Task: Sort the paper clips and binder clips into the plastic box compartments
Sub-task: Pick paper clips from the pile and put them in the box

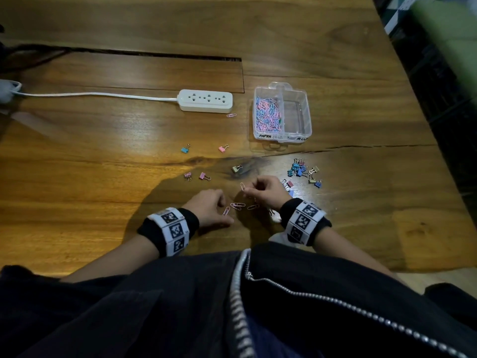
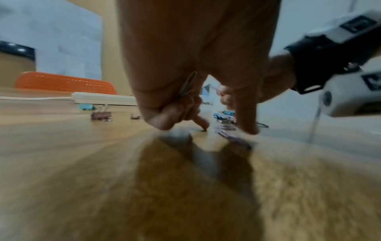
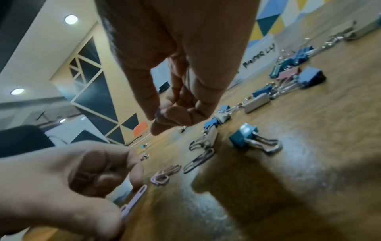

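Left wrist view: left hand (image 2: 185,68) hides paper clip (image 2: 186,86); table (image 2: 82,163) blurred.

**Clips on the surface, box half filled**

I see my right hand (image 1: 265,191) pinching a paper clip (image 1: 243,187) above loose ones (image 1: 237,205) by my left hand (image 1: 209,208). The plastic box (image 1: 282,113) holds paper clips in its left compartment; binder clips (image 1: 303,173) lie scattered nearby.
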